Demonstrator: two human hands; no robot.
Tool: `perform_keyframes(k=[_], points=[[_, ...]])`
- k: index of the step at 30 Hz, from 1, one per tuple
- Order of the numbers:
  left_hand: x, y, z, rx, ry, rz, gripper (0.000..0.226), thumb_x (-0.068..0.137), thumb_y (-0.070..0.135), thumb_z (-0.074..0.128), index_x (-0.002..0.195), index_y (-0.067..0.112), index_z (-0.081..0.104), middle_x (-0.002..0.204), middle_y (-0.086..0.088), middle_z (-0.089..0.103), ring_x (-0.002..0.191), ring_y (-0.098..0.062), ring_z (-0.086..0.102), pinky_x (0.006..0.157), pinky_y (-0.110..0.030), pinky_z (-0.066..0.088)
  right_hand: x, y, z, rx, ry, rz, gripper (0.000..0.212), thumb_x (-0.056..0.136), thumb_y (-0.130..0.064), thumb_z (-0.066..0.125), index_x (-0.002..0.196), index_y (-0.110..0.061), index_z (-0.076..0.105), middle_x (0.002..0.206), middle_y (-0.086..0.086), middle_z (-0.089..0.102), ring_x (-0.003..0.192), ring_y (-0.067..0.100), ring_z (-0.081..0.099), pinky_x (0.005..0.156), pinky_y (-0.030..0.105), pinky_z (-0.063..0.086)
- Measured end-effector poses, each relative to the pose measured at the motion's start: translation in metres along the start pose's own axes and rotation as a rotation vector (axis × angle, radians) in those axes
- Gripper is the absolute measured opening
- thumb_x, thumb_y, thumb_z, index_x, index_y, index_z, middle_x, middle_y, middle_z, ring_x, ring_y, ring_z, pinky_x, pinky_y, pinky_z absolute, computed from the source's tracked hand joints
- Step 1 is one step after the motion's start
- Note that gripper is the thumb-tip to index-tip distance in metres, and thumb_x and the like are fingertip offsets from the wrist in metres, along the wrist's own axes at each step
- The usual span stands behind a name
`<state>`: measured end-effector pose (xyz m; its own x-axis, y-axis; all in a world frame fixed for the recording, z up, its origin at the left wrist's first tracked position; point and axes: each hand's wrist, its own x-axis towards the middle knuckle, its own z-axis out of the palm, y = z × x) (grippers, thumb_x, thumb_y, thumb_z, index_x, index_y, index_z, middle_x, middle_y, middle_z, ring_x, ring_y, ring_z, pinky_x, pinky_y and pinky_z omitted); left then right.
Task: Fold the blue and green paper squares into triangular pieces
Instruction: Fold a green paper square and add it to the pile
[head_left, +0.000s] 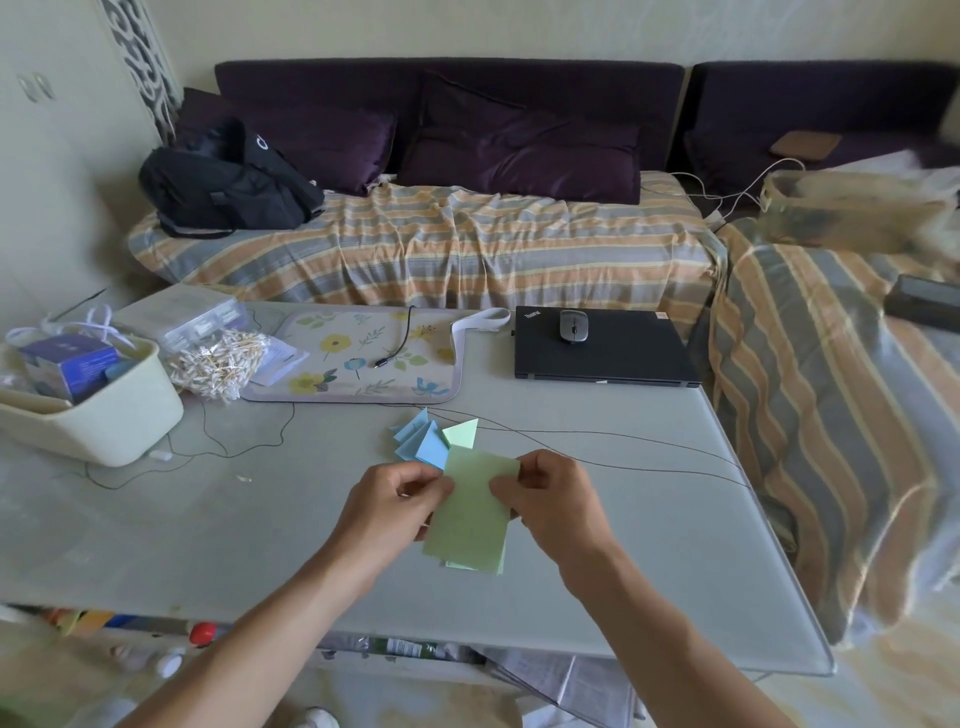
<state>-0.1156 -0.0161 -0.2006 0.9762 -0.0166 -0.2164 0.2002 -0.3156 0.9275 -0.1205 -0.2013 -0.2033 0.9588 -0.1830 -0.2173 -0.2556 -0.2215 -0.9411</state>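
A green paper (472, 512), folded into a long rectangle, is held just above the table. My left hand (395, 506) pinches its left edge and my right hand (550, 499) pinches its right edge near the top. Under its lower end a few more green sheets (475, 565) lie on the table. Just beyond my hands sit several folded blue triangular pieces (421, 439) and one folded green triangular piece (461, 432).
The grey table (208, 519) carries a cream bin (98, 415) at the left, a bag of cotton swabs (218, 364), a floral mat (358, 353), a shut laptop (602, 353) with a mouse (573, 326), and thin black cables (597, 441). A striped sofa (441, 244) stands behind.
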Motion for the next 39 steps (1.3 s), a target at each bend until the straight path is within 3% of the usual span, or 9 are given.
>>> perform_keyframes(k=[5,8,14,17,22,26,30,39], points=[[0.001,0.004,-0.001,-0.112,0.011,-0.109,0.013,0.095,0.017,0.069,0.091,0.012,0.08,0.087,-0.005,0.08,0.069,-0.016,0.074,0.061,-0.024,0.058,-0.005,-0.004,0.003,-0.037,0.041,-0.043,0.014,0.082,-0.018,0.077,0.081,-0.018,0.063,0.078,0.002,0.073,0.065,0.014,0.062,0.056,0.019,0.044],[0.002,0.01,0.001,-0.133,0.026,-0.134,0.013,0.095,0.016,0.069,0.089,0.013,0.081,0.087,-0.004,0.08,0.074,-0.02,0.077,0.069,-0.03,0.06,-0.007,-0.009,0.004,-0.088,0.102,-0.095,0.013,0.082,-0.018,0.075,0.081,-0.018,0.062,0.078,-0.001,0.07,0.065,0.012,0.057,0.052,0.011,0.04],[0.005,0.014,0.006,-0.102,0.081,-0.113,0.012,0.09,0.018,0.073,0.083,0.02,0.082,0.084,-0.002,0.08,0.08,-0.026,0.077,0.082,-0.036,0.063,-0.012,-0.018,0.005,-0.191,0.164,-0.171,0.016,0.085,-0.014,0.071,0.078,-0.019,0.057,0.073,-0.007,0.061,0.064,0.01,0.052,0.054,0.012,0.041],[0.0,0.016,0.009,-0.104,0.111,-0.082,0.007,0.089,0.017,0.074,0.089,0.023,0.079,0.081,0.0,0.078,0.072,-0.022,0.073,0.079,-0.035,0.062,-0.014,-0.019,0.003,-0.215,0.196,-0.214,0.015,0.085,-0.013,0.071,0.078,-0.017,0.058,0.071,-0.007,0.062,0.062,0.006,0.053,0.055,0.012,0.041],[-0.01,0.013,0.009,-0.014,0.15,0.006,0.016,0.09,0.019,0.071,0.085,0.031,0.063,0.08,0.0,0.073,0.061,-0.015,0.06,0.062,-0.032,0.048,-0.019,-0.012,0.008,-0.203,0.213,-0.338,0.02,0.084,-0.011,0.074,0.075,-0.016,0.056,0.07,-0.006,0.061,0.066,0.006,0.055,0.058,0.011,0.04],[-0.018,0.014,0.008,-0.046,0.104,0.022,0.021,0.09,0.013,0.069,0.083,0.032,0.074,0.084,0.004,0.074,0.071,-0.016,0.071,0.078,-0.037,0.061,-0.021,-0.006,0.015,-0.227,0.206,-0.463,0.022,0.083,-0.008,0.075,0.077,-0.017,0.056,0.077,-0.007,0.061,0.073,0.011,0.058,0.062,0.009,0.039],[-0.023,0.017,0.005,-0.082,0.072,0.026,0.021,0.09,0.01,0.07,0.084,0.028,0.078,0.083,0.001,0.077,0.079,-0.024,0.076,0.086,-0.044,0.062,-0.021,-0.009,0.014,-0.29,0.168,-0.599,0.023,0.082,-0.004,0.073,0.081,-0.018,0.054,0.081,-0.006,0.058,0.075,0.013,0.058,0.064,0.015,0.043],[-0.017,0.013,0.001,-0.108,0.02,0.003,0.019,0.094,0.014,0.066,0.089,0.026,0.079,0.088,-0.002,0.079,0.087,-0.021,0.077,0.094,-0.047,0.059,-0.014,-0.001,0.014,-0.312,-0.004,-0.571,0.022,0.081,-0.006,0.073,0.089,-0.022,0.059,0.095,-0.008,0.062,0.084,0.011,0.063,0.075,0.03,0.055]])
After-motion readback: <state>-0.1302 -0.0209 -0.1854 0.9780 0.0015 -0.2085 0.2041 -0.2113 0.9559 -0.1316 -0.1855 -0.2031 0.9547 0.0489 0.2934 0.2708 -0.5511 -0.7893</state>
